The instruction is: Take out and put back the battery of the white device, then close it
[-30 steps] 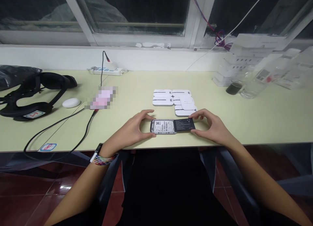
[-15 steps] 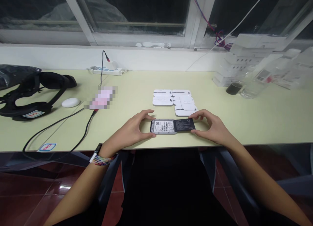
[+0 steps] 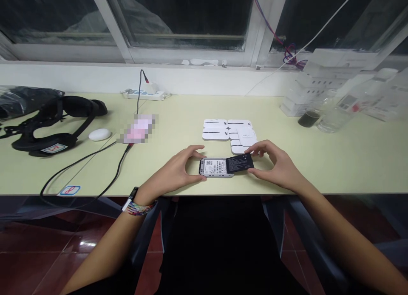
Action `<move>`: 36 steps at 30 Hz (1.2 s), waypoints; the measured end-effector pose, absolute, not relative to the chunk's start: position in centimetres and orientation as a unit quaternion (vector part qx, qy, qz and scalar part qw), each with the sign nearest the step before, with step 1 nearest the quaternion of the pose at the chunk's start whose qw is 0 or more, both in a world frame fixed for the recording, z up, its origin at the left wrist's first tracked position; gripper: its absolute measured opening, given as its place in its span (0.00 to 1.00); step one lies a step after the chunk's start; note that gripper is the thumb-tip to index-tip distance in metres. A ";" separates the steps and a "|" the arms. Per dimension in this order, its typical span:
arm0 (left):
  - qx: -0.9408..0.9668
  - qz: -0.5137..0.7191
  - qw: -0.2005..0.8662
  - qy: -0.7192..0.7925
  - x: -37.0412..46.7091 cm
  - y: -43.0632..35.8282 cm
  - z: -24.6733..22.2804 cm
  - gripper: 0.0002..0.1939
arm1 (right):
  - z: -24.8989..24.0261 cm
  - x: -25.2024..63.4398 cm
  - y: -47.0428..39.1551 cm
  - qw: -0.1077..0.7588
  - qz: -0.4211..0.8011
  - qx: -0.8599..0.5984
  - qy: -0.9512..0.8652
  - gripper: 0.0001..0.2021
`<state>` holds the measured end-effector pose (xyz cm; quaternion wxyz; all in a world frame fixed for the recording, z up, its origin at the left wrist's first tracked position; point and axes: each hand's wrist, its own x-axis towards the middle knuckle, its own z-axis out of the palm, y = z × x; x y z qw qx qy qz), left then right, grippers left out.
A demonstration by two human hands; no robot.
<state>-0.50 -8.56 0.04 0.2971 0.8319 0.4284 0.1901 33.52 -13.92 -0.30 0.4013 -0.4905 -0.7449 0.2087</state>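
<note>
Table (image 3: 188,112), pale yellow. On its left: headset (image 3: 65,140), black; plastic bag (image 3: 28,103), dark, behind it; oval object (image 3: 100,134), white, beside it; cable (image 3: 120,163), black, looped. By the wall: power strip (image 3: 148,95), white. On the right: boxes (image 3: 321,83), white, stacked; bottle (image 3: 346,103), clear; cup (image 3: 308,119), dark liquid inside. Behind: window (image 3: 181,21), wires (image 3: 290,55), red and blue.

battery (image 3: 239,163): black, fine white print | open device (image 3: 213,167), left of battery: grey rim, white label, black code marks | cases (image 3: 215,133), beyond battery: white, dark stripes | headset (image 3: 62,140), far left of battery: black | desk (image 3: 185,120), below battery: pale yellow-green | bracelet (image 3: 139,209), nearer and left of battery: multicoloured
</note>
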 end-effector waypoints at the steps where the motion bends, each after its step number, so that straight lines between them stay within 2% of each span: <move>1: 0.832 0.190 0.299 0.427 -0.5 -8.6 0.0 0.42 | 0.2 33.3 -13.7 0.399 0.211 -0.484 -0.750 0.19; 10: 0.834 0.202 0.299 0.417 -0.5 -8.6 0.0 0.41 | 3.7 29.3 -11.1 0.361 0.315 -0.419 -0.771 0.30; 16: 0.833 0.207 0.306 0.412 -0.4 -8.7 0.1 0.41 | 2.9 26.2 -10.5 0.340 0.315 -0.395 -0.794 0.33; 24: 0.839 0.212 0.296 0.405 -0.2 -8.9 0.5 0.39 | 0.8 25.0 -10.6 0.325 0.308 -0.370 -0.814 0.33; 26: 0.840 0.211 0.295 0.404 -0.2 -8.9 0.4 0.39 | 0.4 25.0 -10.6 0.307 0.291 -0.370 -0.827 0.28; 29: 0.840 0.207 0.287 0.411 -0.2 -8.7 0.2 0.40 | -0.2 25.4 -10.9 0.293 0.210 -0.362 -0.860 0.09; 30: 0.840 0.207 0.285 0.413 -0.2 -8.7 0.1 0.41 | -0.4 25.7 -11.0 0.292 0.176 -0.357 -0.870 0.07; 36: 0.841 0.208 0.278 0.415 -0.3 -8.7 0.0 0.39 | -1.4 27.1 -13.1 0.263 0.068 -0.356 -0.894 0.20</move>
